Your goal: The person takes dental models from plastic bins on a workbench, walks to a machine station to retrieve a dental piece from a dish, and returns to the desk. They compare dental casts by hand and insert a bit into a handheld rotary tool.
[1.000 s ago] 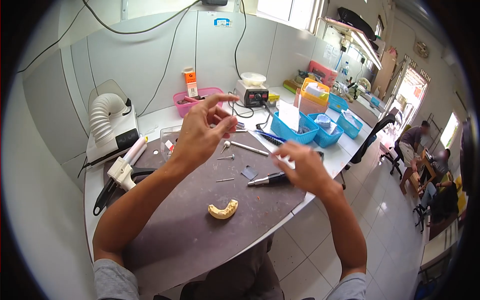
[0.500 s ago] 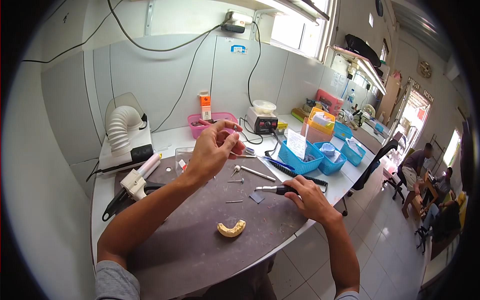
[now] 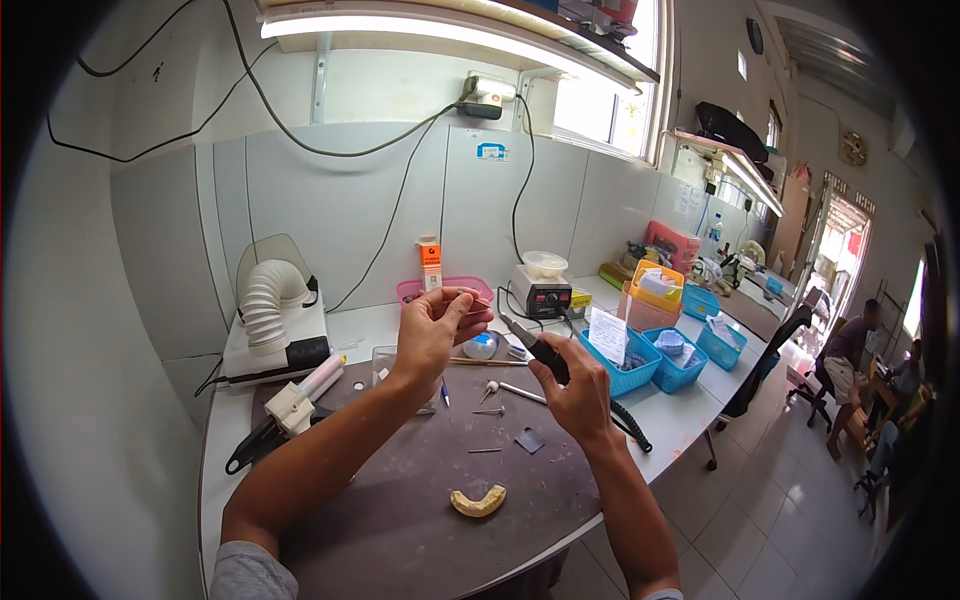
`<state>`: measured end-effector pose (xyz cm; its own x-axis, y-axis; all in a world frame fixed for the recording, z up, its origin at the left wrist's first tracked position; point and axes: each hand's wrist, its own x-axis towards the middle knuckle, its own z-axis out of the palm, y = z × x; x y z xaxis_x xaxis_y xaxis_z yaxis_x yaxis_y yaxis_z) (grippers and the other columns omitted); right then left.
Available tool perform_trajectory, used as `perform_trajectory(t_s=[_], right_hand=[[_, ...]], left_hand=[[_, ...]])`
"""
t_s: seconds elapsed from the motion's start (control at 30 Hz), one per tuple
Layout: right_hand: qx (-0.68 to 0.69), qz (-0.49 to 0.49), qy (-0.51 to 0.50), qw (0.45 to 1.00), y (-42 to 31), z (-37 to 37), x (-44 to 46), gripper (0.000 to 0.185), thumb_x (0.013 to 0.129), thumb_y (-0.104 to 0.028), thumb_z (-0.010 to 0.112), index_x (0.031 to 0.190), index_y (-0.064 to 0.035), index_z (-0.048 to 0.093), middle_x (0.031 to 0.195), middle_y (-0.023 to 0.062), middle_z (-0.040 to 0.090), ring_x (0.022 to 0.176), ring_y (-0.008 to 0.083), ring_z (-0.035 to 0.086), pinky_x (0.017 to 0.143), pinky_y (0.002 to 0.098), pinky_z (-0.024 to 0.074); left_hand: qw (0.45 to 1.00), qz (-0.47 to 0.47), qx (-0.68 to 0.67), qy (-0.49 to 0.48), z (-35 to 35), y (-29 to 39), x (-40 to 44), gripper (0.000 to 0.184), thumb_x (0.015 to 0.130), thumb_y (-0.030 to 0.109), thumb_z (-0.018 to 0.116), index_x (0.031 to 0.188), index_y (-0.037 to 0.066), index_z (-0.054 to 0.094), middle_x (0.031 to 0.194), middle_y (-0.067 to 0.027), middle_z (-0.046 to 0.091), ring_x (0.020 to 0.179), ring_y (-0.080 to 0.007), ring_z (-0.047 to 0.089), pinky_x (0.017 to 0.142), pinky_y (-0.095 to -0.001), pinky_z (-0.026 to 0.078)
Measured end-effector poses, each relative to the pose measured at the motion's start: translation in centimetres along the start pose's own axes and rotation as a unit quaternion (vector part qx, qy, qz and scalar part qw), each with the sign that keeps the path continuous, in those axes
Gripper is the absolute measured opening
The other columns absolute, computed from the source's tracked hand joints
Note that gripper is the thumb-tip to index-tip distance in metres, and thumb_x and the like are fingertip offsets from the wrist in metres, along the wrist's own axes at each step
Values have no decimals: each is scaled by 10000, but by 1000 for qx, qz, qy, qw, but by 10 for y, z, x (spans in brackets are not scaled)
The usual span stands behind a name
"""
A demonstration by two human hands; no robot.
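Note:
Raised over the middle of the bench, my left hand [image 3: 435, 325] pinches a small thin bit between thumb and fingertips; its exact kind is too small to make out. My right hand [image 3: 577, 390] is wrapped round a black handpiece [image 3: 547, 358] with a metal nose, which is tilted up to the left. The nose is close to the left fingertips; whether they touch cannot be told. Below lies a yellowish dental cast [image 3: 478, 502], horseshoe-shaped. A small grey square of sandpaper [image 3: 530, 440], a thin metal pin [image 3: 485, 450] and a mounted bit [image 3: 490, 411] lie nearby.
A white suction hose [image 3: 268, 300] stands at the left, with a white and black torch-like tool [image 3: 290, 408] before it. Behind are a pink basket [image 3: 470, 290] and the handpiece's control box [image 3: 543, 295]. Blue baskets [image 3: 630, 375] line the right. People sit far right.
My right hand has lifted the handpiece from low over the bench, up and leftward to the left hand's fingertips. The left hand stays raised and pinching. The camera view has tilted upward.

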<state>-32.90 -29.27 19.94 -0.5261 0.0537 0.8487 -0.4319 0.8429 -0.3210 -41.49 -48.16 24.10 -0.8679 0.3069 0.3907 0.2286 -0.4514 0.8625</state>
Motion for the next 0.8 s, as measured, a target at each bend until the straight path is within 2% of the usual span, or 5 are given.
perform_trajectory(t_s=[0.1, 0.2, 0.8], right_hand=[[-35, -4, -33, 999, 4, -2, -6, 362, 862, -264, 715, 1187, -120, 646, 880, 116, 673, 755, 281, 686, 651, 374, 535], [-34, -6, -40, 999, 5, -1, -9, 368, 859, -270, 719, 1187, -120, 646, 866, 118, 669, 749, 282, 684, 644, 374, 533], [-5, 13, -55, 998, 6, -4, -14, 352, 859, -258, 720, 1167, -99, 653, 891, 128, 679, 786, 278, 683, 692, 368, 526]], left_hand=[[1000, -15, 17, -18, -8, -6, -3, 167, 998, 126, 527, 1051, -18, 593, 975, -138, 681, 913, -210, 701, 822, -283, 594], [999, -21, 33, -12, -11, -7, -1, 173, 1000, 129, 521, 1053, -19, 593, 981, -140, 680, 913, -210, 702, 815, -285, 597], [998, -47, 30, -33, -2, -12, -9, 159, 994, 141, 537, 1036, -2, 591, 981, -134, 685, 917, -208, 699, 823, -293, 600]])
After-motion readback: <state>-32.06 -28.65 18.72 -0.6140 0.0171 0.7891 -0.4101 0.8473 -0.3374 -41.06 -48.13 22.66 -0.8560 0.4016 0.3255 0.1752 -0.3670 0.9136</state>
